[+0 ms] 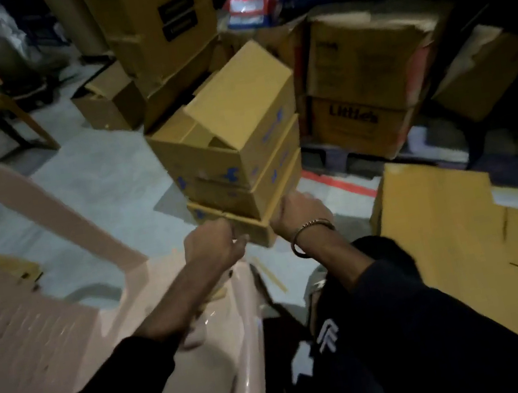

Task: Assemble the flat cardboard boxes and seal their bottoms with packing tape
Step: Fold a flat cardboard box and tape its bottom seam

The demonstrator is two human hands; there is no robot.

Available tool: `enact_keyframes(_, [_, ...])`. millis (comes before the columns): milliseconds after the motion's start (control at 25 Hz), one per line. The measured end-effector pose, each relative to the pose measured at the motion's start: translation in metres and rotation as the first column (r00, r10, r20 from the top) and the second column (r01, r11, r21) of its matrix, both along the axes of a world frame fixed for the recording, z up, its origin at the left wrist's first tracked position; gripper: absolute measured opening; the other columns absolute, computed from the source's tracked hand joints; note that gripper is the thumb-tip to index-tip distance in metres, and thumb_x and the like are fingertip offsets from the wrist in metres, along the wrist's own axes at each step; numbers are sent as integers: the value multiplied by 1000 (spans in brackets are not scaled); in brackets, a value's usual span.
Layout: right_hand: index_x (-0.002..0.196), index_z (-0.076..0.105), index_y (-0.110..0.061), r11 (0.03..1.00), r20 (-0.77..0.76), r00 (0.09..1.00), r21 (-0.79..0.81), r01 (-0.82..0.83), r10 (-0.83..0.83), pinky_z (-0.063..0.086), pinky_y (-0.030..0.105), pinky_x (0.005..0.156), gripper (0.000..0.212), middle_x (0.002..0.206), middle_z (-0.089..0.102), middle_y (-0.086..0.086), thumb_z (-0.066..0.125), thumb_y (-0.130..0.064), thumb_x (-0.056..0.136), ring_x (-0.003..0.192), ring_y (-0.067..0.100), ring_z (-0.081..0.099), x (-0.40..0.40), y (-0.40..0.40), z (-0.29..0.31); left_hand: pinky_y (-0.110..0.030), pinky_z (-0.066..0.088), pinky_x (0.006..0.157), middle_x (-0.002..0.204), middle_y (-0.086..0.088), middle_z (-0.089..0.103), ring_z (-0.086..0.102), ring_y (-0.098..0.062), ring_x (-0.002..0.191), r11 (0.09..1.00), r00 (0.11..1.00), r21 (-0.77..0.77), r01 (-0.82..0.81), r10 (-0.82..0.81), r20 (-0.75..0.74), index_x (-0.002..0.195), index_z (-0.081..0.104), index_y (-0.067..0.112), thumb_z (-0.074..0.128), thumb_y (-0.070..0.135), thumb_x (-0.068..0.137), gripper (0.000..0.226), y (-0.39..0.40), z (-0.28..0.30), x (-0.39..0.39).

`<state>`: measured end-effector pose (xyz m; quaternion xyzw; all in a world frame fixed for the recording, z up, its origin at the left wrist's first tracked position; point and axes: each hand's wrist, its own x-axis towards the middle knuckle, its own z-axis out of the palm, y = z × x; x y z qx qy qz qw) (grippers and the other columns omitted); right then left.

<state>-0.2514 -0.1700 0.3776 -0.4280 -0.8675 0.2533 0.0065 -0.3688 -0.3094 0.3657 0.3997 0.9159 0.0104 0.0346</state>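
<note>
1. A stack of three small cardboard boxes is standing in the middle of the view: the bottom box (249, 228), the middle box (248, 181) on it, and the top box (226, 133) with its flaps (234, 97) standing open.
2. The left hand (214, 245) is gripping the near left side of the bottom box, fingers curled against the cardboard.
3. The right hand (301, 213), with a metal bracelet (311, 232) on its wrist, is gripping the near right corner of the same box.
4. A flat sheet of cardboard (454, 225) is lying on the right, apart from the stack.
5. A pink plastic chair (62, 298) is sitting at the left, under the left forearm.
6. Bigger cartons (367, 75) are piling up behind the stack.
</note>
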Motion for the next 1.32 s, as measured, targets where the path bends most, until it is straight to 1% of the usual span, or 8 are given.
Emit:
enact_keyframes(120, [117,67,-15,978,-5,992,162,128,-129,47,36,76,37,121,67,12,67,-44,93,111,36,65,58,61,30,-31,46,63,85,-4,73,70,-31,85,978,993,179,109,-115,19,89,72,23,57,54,92,35,92,27,54])
enact_keyframes(280, [115,67,-16,939,5,959,208,275,-282,44,34,72,38,119,67,12,66,-48,94,108,34,66,142,128,28,-31,43,58,74,-1,70,69,-27,79,911,943,266,315,-332,19,81,70,22,59,51,90,33,197,31,133])
enact_keyframes(440, [104,68,-19,891,68,899,188,414,-432,48,32,66,31,101,70,7,67,-49,94,93,30,68,234,170,-18,-30,46,65,75,2,68,69,-24,83,889,886,197,414,-443,137,84,71,23,62,56,90,35,257,-20,204])
enact_keyframes(640, [111,67,-21,906,112,905,159,392,-411,52,31,72,22,105,69,2,61,-39,99,96,23,64,317,211,-118,-34,52,80,108,-1,66,61,-21,102,850,848,166,500,-520,102,109,73,24,56,53,97,35,275,-129,229])
enact_keyframes(920, [140,52,-20,900,-17,931,250,358,-365,48,41,102,45,140,52,6,60,-37,99,132,25,46,260,311,-190,-41,51,92,129,-4,59,55,-22,115,809,845,285,514,-536,-4,132,62,24,51,49,102,41,367,-204,202])
enact_keyframes(1080, [148,47,-22,905,-48,971,353,237,-236,27,52,119,43,162,37,8,46,-35,106,155,28,22,220,379,-201,-45,48,103,143,-6,53,50,-25,129,779,840,362,513,-542,-26,143,53,21,43,46,106,45,433,-218,182])
enact_keyframes(1160, [153,41,-30,931,-19,960,240,275,-279,22,56,120,48,164,33,7,42,-43,106,156,28,17,218,410,-211,-49,45,108,150,-8,51,47,-27,137,788,837,342,511,-548,12,148,49,19,38,46,108,50,463,-229,172])
enact_keyframes(1320, [140,54,-26,848,-57,846,-2,530,-529,39,57,106,51,150,42,12,43,-59,103,138,36,38,231,446,-229,-53,38,114,147,-15,51,40,-35,141,813,823,332,478,-547,153,150,48,14,30,52,108,59,496,-245,145])
